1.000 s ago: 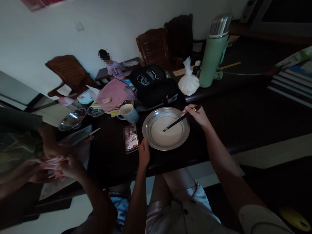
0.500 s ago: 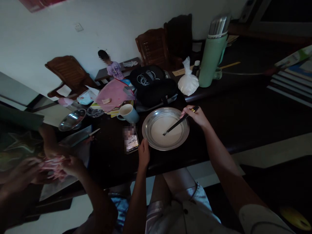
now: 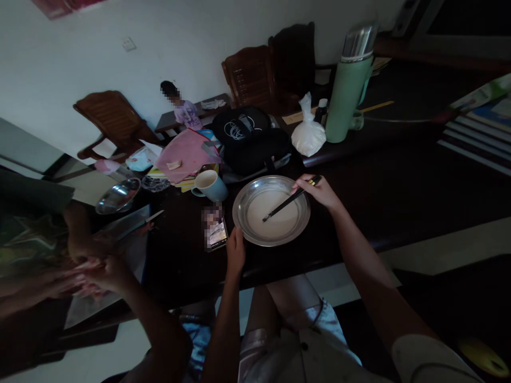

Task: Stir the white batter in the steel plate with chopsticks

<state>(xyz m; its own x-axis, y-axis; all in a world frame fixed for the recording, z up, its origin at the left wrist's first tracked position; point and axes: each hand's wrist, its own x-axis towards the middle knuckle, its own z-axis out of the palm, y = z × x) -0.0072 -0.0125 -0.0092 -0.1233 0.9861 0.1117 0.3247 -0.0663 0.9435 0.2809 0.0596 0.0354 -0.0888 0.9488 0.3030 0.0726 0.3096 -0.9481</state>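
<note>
A shallow metal dish (image 3: 304, 221) stands on the dark table, holding a pale, milky liquid (image 3: 279, 221). My left hand (image 3: 236, 250) grips the dish's near left rim, fingers closed, part of them hidden. In my right hand (image 3: 318, 190), above the right side of the dish, is a pair of black chopsticks (image 3: 285, 202) slanting down to the left, tips in the liquid. A phone (image 3: 217, 234) with a lit screen lies just left of the dish. Behind it stands a light blue mug (image 3: 213, 186).
Left, other people's hands (image 3: 107, 274) handle raw meat over a cutting board (image 3: 133, 260) with a knife (image 3: 154, 216). Behind the dish are a black bag (image 3: 255, 151) and a tied bag of white powder (image 3: 308, 139). A green thermos (image 3: 346, 101) and books (image 3: 475, 138) stand right.
The chopstick tips have shifted slightly left through the liquid, and my right hand has moved a little left with them. My left hand and the dish stay put. The other people's hands have moved over the meat.
</note>
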